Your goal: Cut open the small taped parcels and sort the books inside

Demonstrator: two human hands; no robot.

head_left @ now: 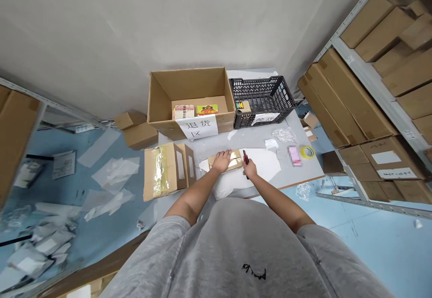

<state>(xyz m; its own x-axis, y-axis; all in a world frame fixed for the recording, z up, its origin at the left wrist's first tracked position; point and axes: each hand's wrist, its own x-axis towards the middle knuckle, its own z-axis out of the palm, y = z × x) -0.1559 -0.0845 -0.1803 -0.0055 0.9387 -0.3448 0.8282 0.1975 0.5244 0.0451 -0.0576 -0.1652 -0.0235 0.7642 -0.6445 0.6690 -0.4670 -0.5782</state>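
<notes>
A small taped cardboard box lies on white wrapping on the table in front of me. My left hand rests flat on its left part, fingers stretched over the top. In my right hand is a red and black box cutter, gripped with its front end pointing away from me at the box's right end. Whether the blade touches the cardboard is too small to tell. Shiny tape and a white label show on the box's top.
Behind stand a large open carton holding packages and a black plastic crate. Taped boxes stand at the left. A tape roll and crumpled clear plastic lie on the right. Shelves of cartons flank the table.
</notes>
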